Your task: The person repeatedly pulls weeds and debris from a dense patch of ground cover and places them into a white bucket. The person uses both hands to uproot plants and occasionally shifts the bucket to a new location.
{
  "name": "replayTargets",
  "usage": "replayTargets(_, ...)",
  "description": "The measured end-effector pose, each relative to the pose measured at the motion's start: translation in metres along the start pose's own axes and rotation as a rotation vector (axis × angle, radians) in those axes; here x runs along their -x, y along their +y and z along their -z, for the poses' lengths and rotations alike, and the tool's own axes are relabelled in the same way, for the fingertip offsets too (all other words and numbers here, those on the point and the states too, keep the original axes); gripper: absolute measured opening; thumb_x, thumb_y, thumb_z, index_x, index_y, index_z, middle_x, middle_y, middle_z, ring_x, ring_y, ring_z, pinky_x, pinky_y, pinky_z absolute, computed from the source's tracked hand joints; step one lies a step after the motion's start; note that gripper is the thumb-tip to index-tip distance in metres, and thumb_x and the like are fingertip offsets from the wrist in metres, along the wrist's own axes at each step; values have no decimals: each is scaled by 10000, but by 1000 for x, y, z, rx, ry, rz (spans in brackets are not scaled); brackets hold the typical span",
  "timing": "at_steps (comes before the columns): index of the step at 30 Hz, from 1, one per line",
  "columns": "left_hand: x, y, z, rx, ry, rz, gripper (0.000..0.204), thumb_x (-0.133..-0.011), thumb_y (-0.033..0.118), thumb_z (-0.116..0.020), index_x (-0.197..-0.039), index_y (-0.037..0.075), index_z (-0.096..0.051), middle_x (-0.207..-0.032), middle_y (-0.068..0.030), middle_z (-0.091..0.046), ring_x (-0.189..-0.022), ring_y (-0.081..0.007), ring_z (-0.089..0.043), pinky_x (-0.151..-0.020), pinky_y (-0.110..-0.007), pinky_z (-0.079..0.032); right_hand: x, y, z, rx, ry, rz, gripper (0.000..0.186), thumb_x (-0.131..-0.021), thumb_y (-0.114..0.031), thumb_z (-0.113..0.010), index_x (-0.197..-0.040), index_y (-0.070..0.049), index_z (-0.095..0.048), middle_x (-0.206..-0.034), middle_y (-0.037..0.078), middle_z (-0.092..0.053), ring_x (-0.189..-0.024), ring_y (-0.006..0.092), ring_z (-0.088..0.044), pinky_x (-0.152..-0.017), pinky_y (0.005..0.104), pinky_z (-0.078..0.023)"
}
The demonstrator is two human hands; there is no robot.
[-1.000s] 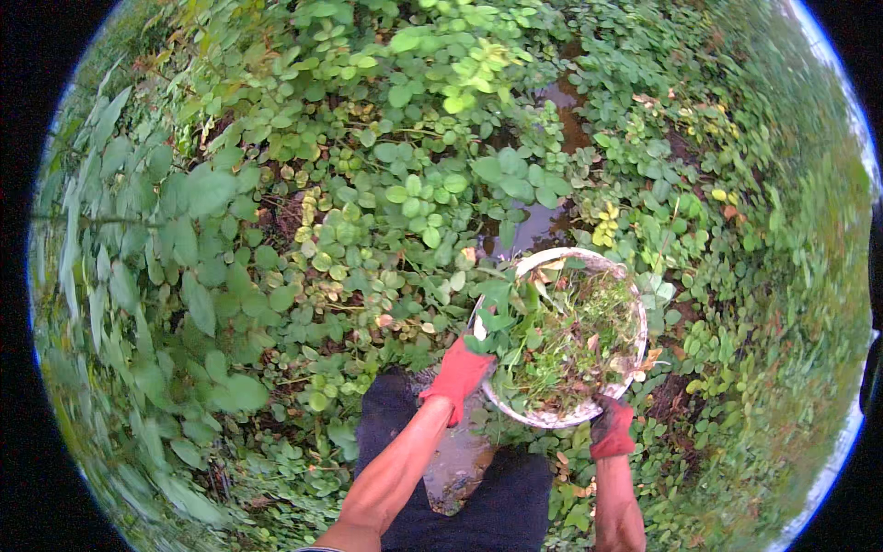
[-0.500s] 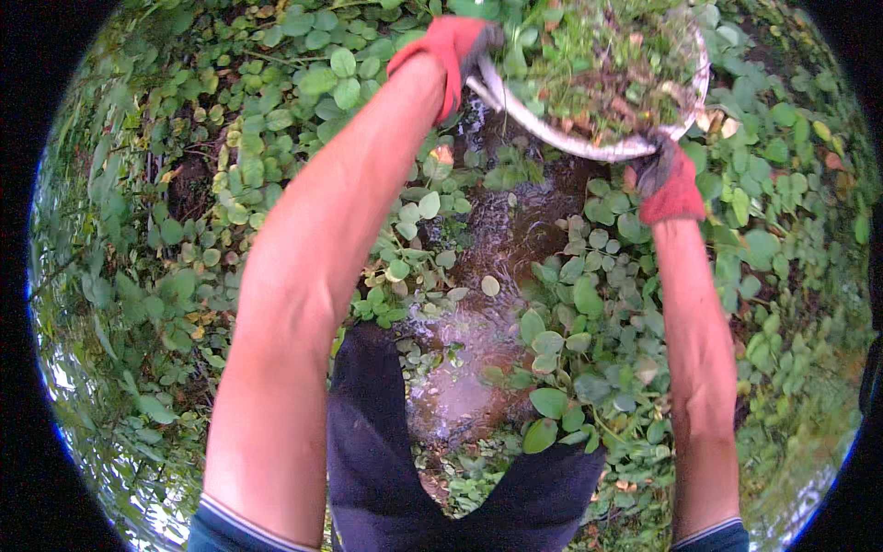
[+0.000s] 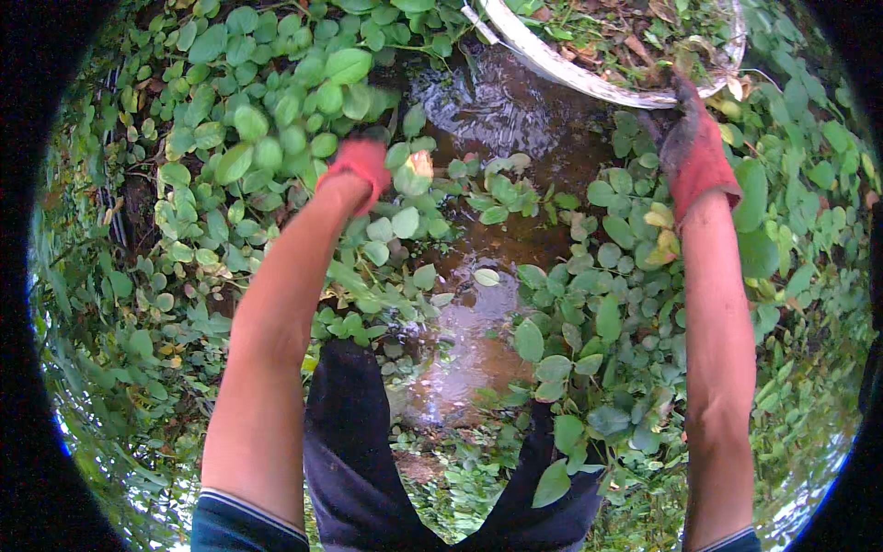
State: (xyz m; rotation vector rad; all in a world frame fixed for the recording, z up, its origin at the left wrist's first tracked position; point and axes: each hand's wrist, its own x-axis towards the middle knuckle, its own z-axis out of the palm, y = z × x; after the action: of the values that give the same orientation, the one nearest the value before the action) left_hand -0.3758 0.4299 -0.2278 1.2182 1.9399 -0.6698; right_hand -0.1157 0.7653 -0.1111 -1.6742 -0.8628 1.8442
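A white, dirt-streaked bucket point(image 3: 589, 78) full of leaves, grass and debris stands at the top right. My right hand point(image 3: 690, 152), in a red and dark glove, grips the bucket's near rim. My left hand point(image 3: 363, 166), in a red glove, is away from the bucket among green leafy stems point(image 3: 262, 138) at centre left; it is blurred, and its fingers are hidden.
A narrow strip of muddy, shallow water point(image 3: 487, 110) runs down the middle between dense, low leafy plants point(image 3: 589, 368) on both sides. My dark-trousered legs point(image 3: 354, 442) straddle it at the bottom.
My left hand has left the bucket's rim and moved down and left into the leaves. The bucket, with my right hand on it, sits higher and farther right in view.
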Motion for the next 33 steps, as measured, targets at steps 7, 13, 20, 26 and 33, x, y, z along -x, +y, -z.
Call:
replayTargets(7,109,16,-59,-170,-215,-279,307,-887,277,-502,-875,96,-749,-875,-136,-732,-803,-330,-709,-688,-461,-538,1,13,22,-50,-169,200,490,-970,-413,-558,-1336,-94,-491,-1295,96,-551,-1031,227,-621,-890,391,-539)
replayTargets(13,176,14,-83,-98,-264,-298,263,-844,253,-545,-849,88,-750,-835,-135,-723,-793,-340,-694,-722,-467,-532,62,135,11,247,-228,-131,445,-954,-444,-591,-1129,-37,-637,-1029,44,-680,-972,205,-646,-904,402,-517)
replayTargets(20,203,29,-80,-87,-298,-189,254,-815,296,-602,-823,94,-755,-796,-119,-704,-794,-319,-672,-676,-458,-519,97,315,-30,1273,-436,3,632,-833,-567,-665,-1052,26,-668,-1071,225,-680,-1011,365,-653,-892,415,-509)
replayTargets(26,191,41,-43,13,-335,-132,462,-881,458,-570,-787,34,-727,-778,-183,-690,-774,-375,-654,-726,-459,-527,98,432,-63,1258,-232,-209,367,-805,-349,-677,-908,3,-684,-959,246,-682,-919,390,-669,-787,450,-538)
replayTargets(33,195,30,-62,30,-270,-146,478,-903,448,-537,-708,47,-712,-734,-181,-671,-725,-369,-643,-707,-463,-513,145,401,-26,1205,-649,-268,219,-761,-164,-634,-894,4,-676,-943,255,-668,-891,411,-658,-745,455,-528)
